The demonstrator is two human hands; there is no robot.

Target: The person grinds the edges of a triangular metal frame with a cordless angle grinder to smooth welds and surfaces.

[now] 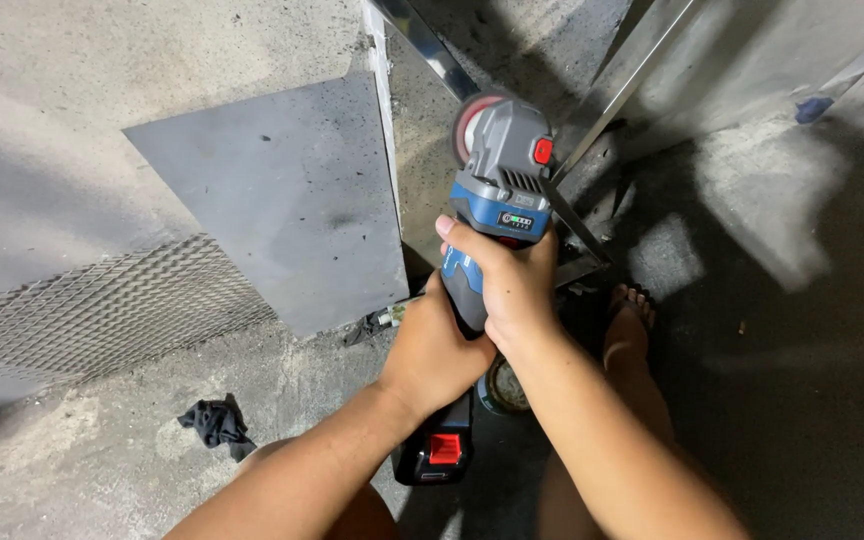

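Holding the cordless angle grinder (497, 190) with both hands, I have it pointed away from me, its reddish disc (470, 125) up against the shiny metal strip (432, 45) that runs diagonally toward the far edge of the concrete floor (72, 450). My right hand (512, 285) is clenched around the blue neck just behind the grey head, and my left hand (432, 350) grips the body further back, above the black battery pack with its red catch (442, 450). To do this well, I judge I should keep both wrists locked, let the disc touch lightly, and hold it at a shallow angle. A bare foot (630, 325) sits just right of the tool, so sparks and slips are my worry. A grey sheet (272, 190) leans to the left, with mesh (102, 310) beside it and a dark rag (214, 422) near the floor's near edge.
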